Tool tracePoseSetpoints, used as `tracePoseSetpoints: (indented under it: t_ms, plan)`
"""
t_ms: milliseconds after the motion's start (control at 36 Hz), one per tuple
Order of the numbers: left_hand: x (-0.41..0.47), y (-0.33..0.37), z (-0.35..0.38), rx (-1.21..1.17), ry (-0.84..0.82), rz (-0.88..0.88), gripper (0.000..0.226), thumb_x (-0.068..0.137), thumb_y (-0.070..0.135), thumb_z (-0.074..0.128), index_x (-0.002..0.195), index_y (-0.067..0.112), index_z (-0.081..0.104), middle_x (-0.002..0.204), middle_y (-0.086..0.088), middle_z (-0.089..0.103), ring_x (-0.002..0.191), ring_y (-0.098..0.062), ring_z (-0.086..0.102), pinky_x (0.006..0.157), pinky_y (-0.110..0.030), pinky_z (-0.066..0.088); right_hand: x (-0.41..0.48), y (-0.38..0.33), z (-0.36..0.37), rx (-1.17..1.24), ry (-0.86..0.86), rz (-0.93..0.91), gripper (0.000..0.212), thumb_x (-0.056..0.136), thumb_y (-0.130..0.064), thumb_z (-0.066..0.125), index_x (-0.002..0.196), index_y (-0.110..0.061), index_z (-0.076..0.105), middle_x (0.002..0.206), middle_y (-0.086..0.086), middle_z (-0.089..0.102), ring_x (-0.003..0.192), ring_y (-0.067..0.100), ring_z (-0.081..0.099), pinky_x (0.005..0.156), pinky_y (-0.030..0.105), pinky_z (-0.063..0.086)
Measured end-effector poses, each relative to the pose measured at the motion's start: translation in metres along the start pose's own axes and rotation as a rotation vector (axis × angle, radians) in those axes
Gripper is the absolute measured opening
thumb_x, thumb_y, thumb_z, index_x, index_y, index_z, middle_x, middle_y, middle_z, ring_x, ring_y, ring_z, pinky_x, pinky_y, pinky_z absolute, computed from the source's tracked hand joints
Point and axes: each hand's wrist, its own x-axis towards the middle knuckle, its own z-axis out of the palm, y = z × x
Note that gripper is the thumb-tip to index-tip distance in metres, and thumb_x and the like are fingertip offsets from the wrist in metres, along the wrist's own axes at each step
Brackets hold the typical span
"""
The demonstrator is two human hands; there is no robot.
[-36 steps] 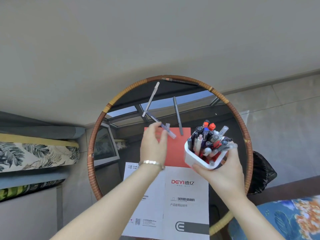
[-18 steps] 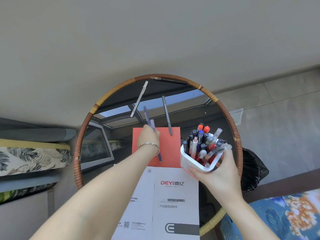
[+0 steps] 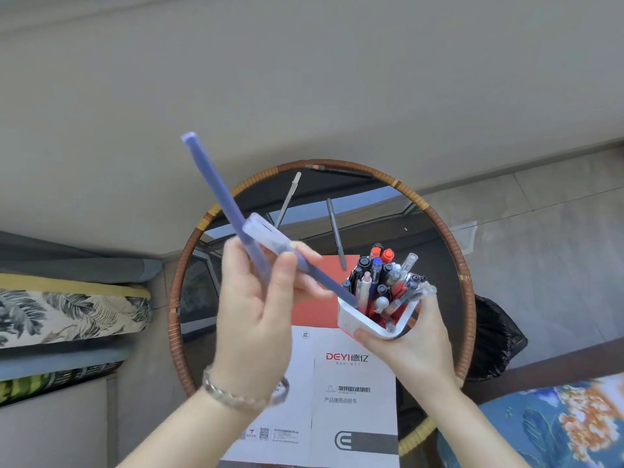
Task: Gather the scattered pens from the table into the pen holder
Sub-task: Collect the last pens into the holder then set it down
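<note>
Round rattan-rimmed glass table [image 3: 449, 231] filled lower frame. Right hand [image 3: 413, 342] clasped white pen holder [image 3: 371, 324] at 4 o'clock. Left hand [image 3: 260, 309] pinched two blue pens [image 3: 216, 187], one tip entering holder. White pen [image 3: 288, 197] and grey pen [image 3: 335, 231] lay at 12 o'clock.

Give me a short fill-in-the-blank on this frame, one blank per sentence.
1. The left hand holds two ____ pens.
2. The white pen holder sits in the ____ hand.
3. The left wrist wears a ____.
4. The grey pen lies partly on a ____ sheet.

Missing words: blue; right; bracelet; red
</note>
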Motion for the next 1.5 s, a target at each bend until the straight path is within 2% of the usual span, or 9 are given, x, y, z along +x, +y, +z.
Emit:
tracePoseSetpoints:
  t_ms: [167,333,500,611,833,1083,1250,1389,1500]
  plan:
    - [-0.027,-0.027,0.007,0.056,-0.090,-0.008,0.010,0.088,0.021,0.049,0.088,0.030,0.047,0.088,-0.001,0.066,0.067,-0.014,0.069,0.068,-0.021,0.055,-0.010,-0.013,0.012,-0.021,-0.020,-0.060,0.063,0.055,-0.027,0.090,0.093,-0.047,0.044,0.091,-0.022,0.062,0.084,-0.001,0.063,0.076,0.035,0.055]
    - [-0.037,-0.045,0.004,0.302,-0.194,-0.076,0.024,0.087,0.027,0.047,0.090,0.050,0.049,0.098,0.015,0.065,0.090,-0.004,0.064,0.082,-0.019,0.051,-0.019,-0.024,0.014,-0.037,-0.045,-0.108,0.063,0.062,-0.027,0.086,0.091,-0.061,0.041,0.096,-0.028,0.062,0.083,-0.022,0.056,0.060,0.015,0.044]
    - [-0.043,-0.039,-0.003,0.555,-0.277,0.140,0.034,0.088,0.028,0.045,0.122,0.029,0.046,0.096,0.011,0.048,0.093,0.011,0.044,0.079,0.000,0.037,-0.018,-0.018,0.015,-0.036,-0.030,-0.074,0.059,0.057,-0.039,0.088,0.091,-0.053,0.042,0.087,-0.020,0.065,0.081,-0.004,0.065,0.069,0.027,0.055]
    - [-0.042,-0.019,-0.021,0.545,-0.249,0.027,0.036,0.091,0.042,0.042,0.112,0.066,0.025,0.088,0.018,0.054,0.078,0.009,0.054,0.067,-0.004,0.043,-0.019,-0.015,0.008,-0.028,-0.009,-0.076,0.062,0.057,-0.034,0.089,0.088,-0.059,0.042,0.092,-0.040,0.059,0.082,-0.017,0.059,0.064,0.022,0.047]
    - [-0.014,0.010,-0.045,0.715,-0.243,-0.009,0.021,0.086,0.027,0.058,0.091,0.044,0.048,0.066,0.007,0.070,0.065,-0.010,0.064,0.060,-0.024,0.051,-0.017,-0.007,0.002,-0.071,0.049,-0.003,0.055,0.056,-0.042,0.086,0.089,-0.049,0.044,0.091,-0.020,0.064,0.082,-0.001,0.062,0.076,0.037,0.052]
    - [-0.003,0.011,-0.046,0.870,-0.337,-0.030,0.008,0.068,0.027,0.065,0.073,0.028,0.071,0.068,0.019,0.063,0.077,0.000,0.059,0.068,-0.009,0.046,-0.018,-0.006,0.002,-0.092,0.045,0.005,0.052,0.056,-0.047,0.087,0.086,-0.048,0.044,0.087,-0.021,0.063,0.077,-0.003,0.061,0.073,0.035,0.052]
    - [-0.002,0.006,-0.023,0.826,-0.477,-0.110,0.017,0.079,0.006,0.061,0.087,0.018,0.071,0.085,0.010,0.060,0.079,-0.007,0.061,0.080,-0.025,0.052,-0.016,-0.007,0.005,-0.150,0.044,-0.016,0.060,0.059,-0.044,0.086,0.101,-0.045,0.043,0.100,-0.018,0.064,0.087,0.003,0.064,0.074,0.037,0.053]
    - [-0.001,0.002,-0.010,0.724,-0.391,-0.116,0.023,0.074,0.013,0.070,0.094,0.021,0.064,0.079,0.010,0.069,0.074,0.001,0.063,0.069,-0.009,0.048,-0.016,-0.009,0.007,-0.134,0.014,-0.020,0.060,0.058,-0.037,0.087,0.088,-0.058,0.039,0.092,-0.020,0.063,0.081,-0.002,0.062,0.074,0.035,0.054]
    - [-0.012,-0.019,0.003,0.813,-0.446,-0.042,0.025,0.091,0.027,0.047,0.115,0.021,0.054,0.098,0.004,0.064,0.090,-0.008,0.052,0.080,-0.023,0.042,-0.017,-0.010,0.013,-0.157,-0.013,-0.049,0.068,0.057,-0.037,0.086,0.104,-0.053,0.040,0.102,-0.018,0.062,0.090,0.006,0.064,0.078,0.040,0.057]
